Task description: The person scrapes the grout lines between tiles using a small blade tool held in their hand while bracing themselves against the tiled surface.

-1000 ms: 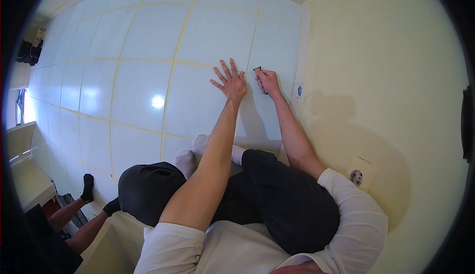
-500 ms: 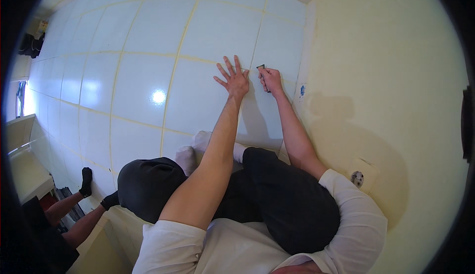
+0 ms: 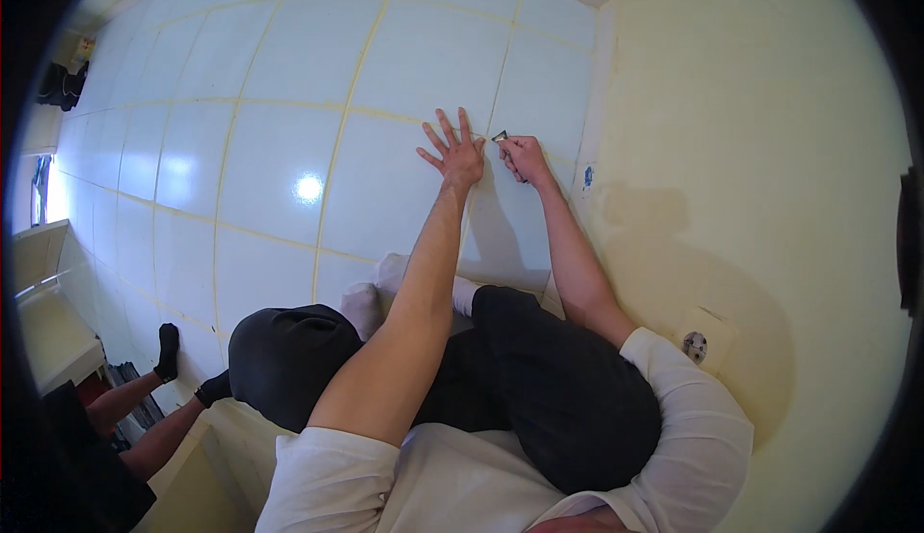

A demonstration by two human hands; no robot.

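Observation:
My left hand [image 3: 460, 160] lies flat on the glossy pale-blue tile floor [image 3: 395, 182], its fingers spread and nothing in it. Just to its right, my right hand [image 3: 525, 158] is closed around a small scraper with a dark triangular head [image 3: 500, 136]. The head points left, close to the thumb of my left hand, near where the grout lines [image 3: 495, 100] cross. Most of the handle is hidden inside my fist, and whether the blade touches the floor I cannot tell.
A cream wall [image 3: 751, 110] rises on the right, with a round metal fitting [image 3: 694, 345] low on it. My feet in pale socks [image 3: 363, 307] rest on the tiles. Another person's black-socked foot [image 3: 168, 352] is at lower left. A black object [image 3: 61, 88] sits far left.
The scraper's head has shifted slightly left and toward me, turning with my right hand's wrist. My left hand stays in place.

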